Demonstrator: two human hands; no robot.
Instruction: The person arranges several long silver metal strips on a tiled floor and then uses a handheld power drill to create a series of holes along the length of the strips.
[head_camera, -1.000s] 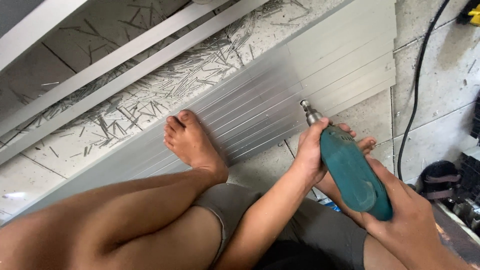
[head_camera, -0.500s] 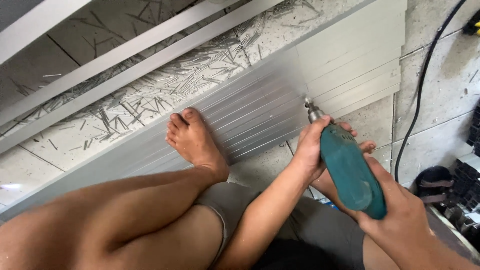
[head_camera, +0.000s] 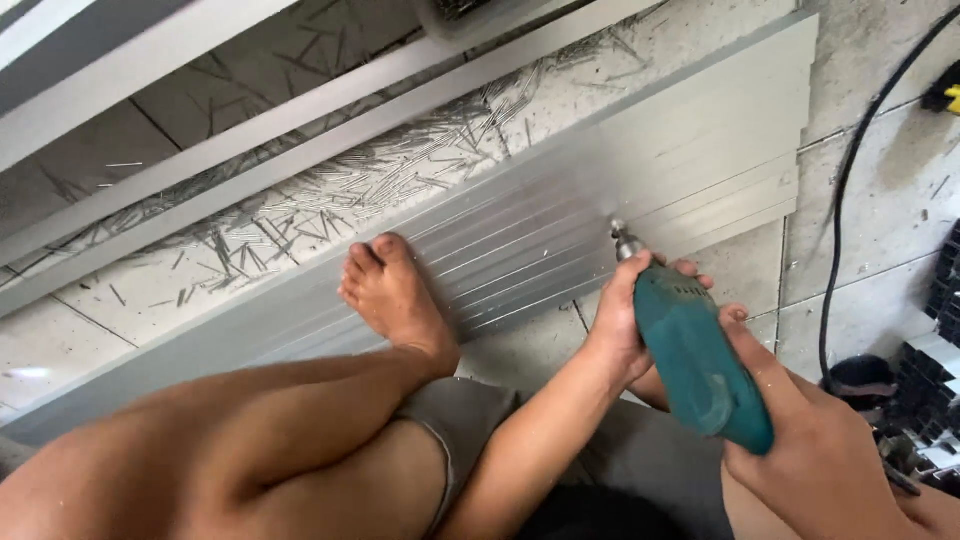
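Two hands share one grip on a teal power drill (head_camera: 700, 365): the left hand (head_camera: 625, 320) is wrapped tight round its front end just behind the chuck, and the right hand (head_camera: 815, 455) is closed round the rear of its body. The bit meets a stack of ribbed aluminium strips (head_camera: 640, 190) lying aslant on the tiled floor (head_camera: 880, 210), near the stack's right end; the tip itself is too small to make out, so whether it has bitten in is probably best left open. A bare foot (head_camera: 395, 300) presses on the strips' near edge, left of the drill.

Judging by its bulk, the drill is fairly heavy and hard-shelled, best held as it is, front and rear. The strips look thin, stiff and slick, likely to skate unless pinned.

A black cord (head_camera: 835, 250) runs down the floor's right side. Metal shavings (head_camera: 330, 200) litter the floor beyond the stack. No container shows clearly.
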